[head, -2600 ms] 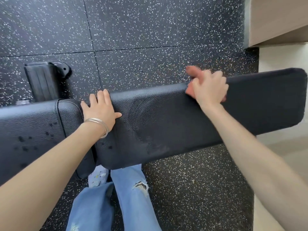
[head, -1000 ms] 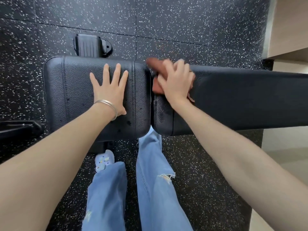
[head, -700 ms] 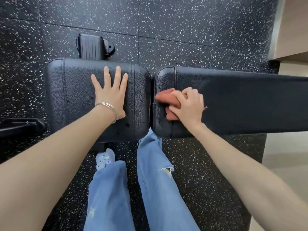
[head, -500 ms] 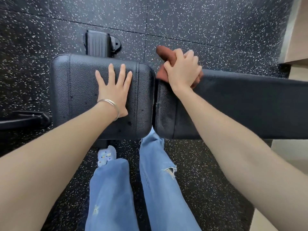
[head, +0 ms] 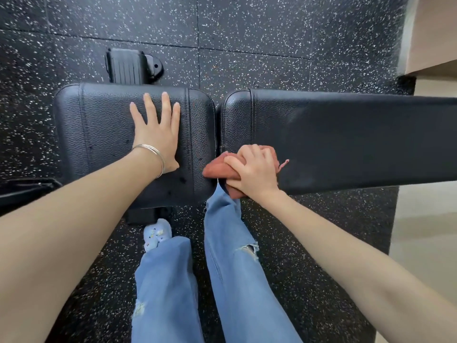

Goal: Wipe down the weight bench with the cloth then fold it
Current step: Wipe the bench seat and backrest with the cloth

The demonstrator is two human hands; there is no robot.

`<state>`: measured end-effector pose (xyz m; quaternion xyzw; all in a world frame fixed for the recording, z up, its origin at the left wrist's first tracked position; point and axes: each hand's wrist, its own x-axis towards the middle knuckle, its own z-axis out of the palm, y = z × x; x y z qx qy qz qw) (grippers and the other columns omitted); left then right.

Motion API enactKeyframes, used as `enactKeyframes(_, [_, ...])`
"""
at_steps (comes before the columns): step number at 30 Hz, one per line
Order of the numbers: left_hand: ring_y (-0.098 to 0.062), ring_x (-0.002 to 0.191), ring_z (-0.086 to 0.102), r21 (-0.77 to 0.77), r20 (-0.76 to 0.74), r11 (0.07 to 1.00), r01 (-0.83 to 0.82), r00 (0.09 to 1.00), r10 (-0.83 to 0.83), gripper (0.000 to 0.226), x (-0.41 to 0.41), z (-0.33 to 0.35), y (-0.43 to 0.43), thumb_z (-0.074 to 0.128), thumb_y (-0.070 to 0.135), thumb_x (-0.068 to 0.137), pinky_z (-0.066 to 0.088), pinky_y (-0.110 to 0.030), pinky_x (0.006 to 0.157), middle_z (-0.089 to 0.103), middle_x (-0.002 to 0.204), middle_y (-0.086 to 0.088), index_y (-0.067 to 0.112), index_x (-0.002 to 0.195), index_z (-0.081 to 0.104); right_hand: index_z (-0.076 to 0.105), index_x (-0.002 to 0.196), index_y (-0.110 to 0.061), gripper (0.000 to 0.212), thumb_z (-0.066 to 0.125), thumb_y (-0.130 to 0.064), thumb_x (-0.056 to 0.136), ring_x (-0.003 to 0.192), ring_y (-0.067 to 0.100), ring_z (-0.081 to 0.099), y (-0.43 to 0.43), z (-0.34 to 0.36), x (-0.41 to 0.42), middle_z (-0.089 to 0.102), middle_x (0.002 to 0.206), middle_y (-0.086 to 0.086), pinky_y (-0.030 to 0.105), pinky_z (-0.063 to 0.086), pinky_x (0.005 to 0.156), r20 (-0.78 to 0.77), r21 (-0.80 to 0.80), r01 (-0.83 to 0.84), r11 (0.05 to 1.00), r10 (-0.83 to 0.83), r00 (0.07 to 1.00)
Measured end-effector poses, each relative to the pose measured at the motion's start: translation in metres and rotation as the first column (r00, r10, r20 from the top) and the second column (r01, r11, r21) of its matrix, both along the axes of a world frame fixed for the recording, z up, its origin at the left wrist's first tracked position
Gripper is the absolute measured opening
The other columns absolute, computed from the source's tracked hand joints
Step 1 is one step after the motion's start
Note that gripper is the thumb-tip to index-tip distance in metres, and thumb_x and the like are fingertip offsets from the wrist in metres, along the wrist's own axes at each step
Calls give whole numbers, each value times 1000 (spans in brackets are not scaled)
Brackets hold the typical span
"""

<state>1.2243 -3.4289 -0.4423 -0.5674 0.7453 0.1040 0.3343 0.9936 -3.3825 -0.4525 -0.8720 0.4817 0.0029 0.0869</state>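
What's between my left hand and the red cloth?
Head view: only bare black seat pad lies between the left hand and the red cloth.

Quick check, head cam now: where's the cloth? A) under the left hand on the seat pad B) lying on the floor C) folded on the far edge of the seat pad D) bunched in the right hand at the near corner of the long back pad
D: the right hand grips the reddish cloth against the near corner of the long back pad, beside the gap; the left hand lies flat and empty on the seat pad.

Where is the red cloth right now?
The cloth is bunched under the right hand, on the near left corner of the long bench pad, beside the gap to the seat pad.
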Motion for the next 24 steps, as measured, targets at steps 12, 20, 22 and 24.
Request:
enactKeyframes(12, [-52,139,1,26,-43,1000,5,999,-4,126,4,0,-3,62,69,69,15,-64,108,-12,154,-24,3,146,-13,55,116,-28,43,56,-48,78,102,30,48,-67,-1,19,52,112,8,41,35,81,-137,-3,507,862,-502,854])
enactKeyframes(20, [-51,140,-2,92,-49,994,-54,997,59,128,-5,16,-6,69,62,69,13,-67,108,-12,154,-23,3,147,-13,64,100,-20,33,71,-32,71,82,33,52,64,6,40,55,90,12,42,40,68,-66,70,733,677,-730,681])
enactKeyframes(22, [-46,141,-3,100,-61,990,-98,993,104,121,-10,16,-8,68,57,73,11,-69,108,-12,155,-20,6,147,-13,64,102,-21,34,72,-32,72,84,33,52,64,9,40,55,93,13,42,40,68,-107,100,683,724,-674,730])
enactKeyframes(24, [-41,143,-1,93,-158,982,-167,971,180,111,-17,16,-12,65,50,78,9,-69,108,-9,158,-11,13,149,-12,64,100,-21,35,74,-33,69,83,33,52,59,10,19,56,92,13,43,41,68,-125,110,533,839,-520,845])
